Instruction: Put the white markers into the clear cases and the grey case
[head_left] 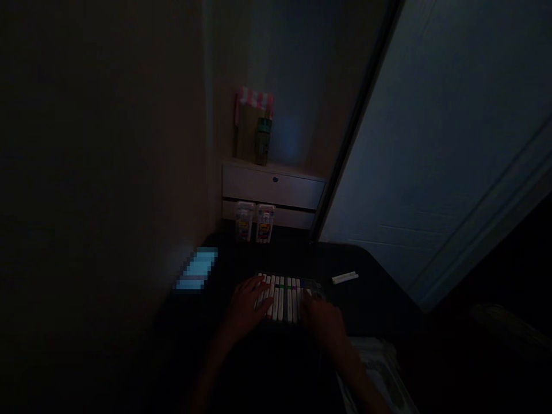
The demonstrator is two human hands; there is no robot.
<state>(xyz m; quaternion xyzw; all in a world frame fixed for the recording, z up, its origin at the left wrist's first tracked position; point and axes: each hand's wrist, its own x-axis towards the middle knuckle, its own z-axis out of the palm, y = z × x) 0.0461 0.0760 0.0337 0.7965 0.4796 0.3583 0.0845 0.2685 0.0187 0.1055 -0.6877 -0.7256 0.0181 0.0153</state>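
In the dim head view, a row of white markers [281, 302] with coloured bands lies side by side in a clear case [318, 286] on a dark table. My left hand [246, 306] rests over the left end of the row, fingers apart and touching the markers. At the right end, my right hand [322, 316] has its fingers closed around a white marker [307, 292], whose lower part the hand hides. A small group of white markers [345, 278] lies apart on the table, to the right of the case.
Two clear packages [244, 222] stand at the table's back, before a white drawer unit [249, 181]. A green-lidded bottle [263, 142] stands on top. A pixelated bright rectangle [197, 270] is at left. A pale bag-like object [379, 368] sits below the table's front right.
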